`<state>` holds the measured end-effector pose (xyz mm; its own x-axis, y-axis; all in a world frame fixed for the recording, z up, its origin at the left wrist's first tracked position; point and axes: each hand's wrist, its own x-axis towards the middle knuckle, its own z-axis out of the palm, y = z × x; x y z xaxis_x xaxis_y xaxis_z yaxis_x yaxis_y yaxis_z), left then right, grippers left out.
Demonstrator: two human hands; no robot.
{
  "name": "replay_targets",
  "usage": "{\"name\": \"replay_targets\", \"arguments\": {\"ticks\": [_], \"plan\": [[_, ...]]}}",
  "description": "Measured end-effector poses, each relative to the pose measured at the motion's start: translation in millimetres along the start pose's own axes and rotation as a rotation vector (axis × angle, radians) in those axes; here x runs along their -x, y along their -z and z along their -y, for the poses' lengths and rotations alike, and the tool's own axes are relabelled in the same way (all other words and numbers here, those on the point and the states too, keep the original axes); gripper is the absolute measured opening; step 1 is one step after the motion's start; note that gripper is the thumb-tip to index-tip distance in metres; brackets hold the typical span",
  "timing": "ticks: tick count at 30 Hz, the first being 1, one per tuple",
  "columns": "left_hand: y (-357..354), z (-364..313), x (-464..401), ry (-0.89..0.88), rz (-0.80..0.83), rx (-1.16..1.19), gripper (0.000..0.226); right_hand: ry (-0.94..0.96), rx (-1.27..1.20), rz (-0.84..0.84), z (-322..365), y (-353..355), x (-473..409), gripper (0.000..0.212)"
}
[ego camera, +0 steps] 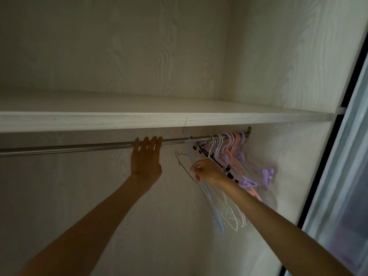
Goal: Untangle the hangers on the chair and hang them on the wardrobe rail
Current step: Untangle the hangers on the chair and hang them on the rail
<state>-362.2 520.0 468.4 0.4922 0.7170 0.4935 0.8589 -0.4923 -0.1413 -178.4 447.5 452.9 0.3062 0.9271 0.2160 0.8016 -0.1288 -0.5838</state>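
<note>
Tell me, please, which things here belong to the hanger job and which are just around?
Job: rail; hangers on it; thin hangers in the right hand; left hand on the rail.
Just around: shelf; sliding door.

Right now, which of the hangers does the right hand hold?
The right hand grips the thin white wire hanger leftmost in the bunch, hook off the rail. The pink and purple hangers hang untouched further right.

Looks like a home, inside a bedroom wardrobe: pale wood-grain panels [179, 46], a shelf [159, 121] up top, a metal rail [79, 147] just under it with plastic hangers [233, 148] bunched at the right end, and a sliding door [350, 156] at the edge.
</note>
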Motion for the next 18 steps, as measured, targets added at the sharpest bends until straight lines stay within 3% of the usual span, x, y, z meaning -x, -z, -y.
{"name": "replay_targets", "arguments": {"ticks": [3, 7, 9, 13, 15, 18], "plan": [[3, -2, 0, 0.020, 0.020, -0.005, 0.078, -0.078, -0.012, 0.053, -3, -8, -9, 0.029], [4, -2, 2, 0.045, 0.037, -0.016, 0.084, -0.125, 0.075, 0.121, -8, -18, -2, 0.034], [4, -4, 4, 0.049, 0.041, 0.012, 0.084, -0.106, 0.215, 0.027, -9, -16, 2, 0.047], [5, -5, 3, 0.044, 0.056, -0.002, 0.086, 0.182, 0.429, -0.411, 2, 4, -4, 0.062], [5, -6, 2, 0.037, 0.072, -0.038, 0.089, 0.275, 0.445, -0.456, 9, 14, -21, 0.066], [4, -7, 2, 0.042, 0.090, -0.060, 0.092, 0.309, 0.564, -0.344, 15, 10, -44, 0.068]]}}
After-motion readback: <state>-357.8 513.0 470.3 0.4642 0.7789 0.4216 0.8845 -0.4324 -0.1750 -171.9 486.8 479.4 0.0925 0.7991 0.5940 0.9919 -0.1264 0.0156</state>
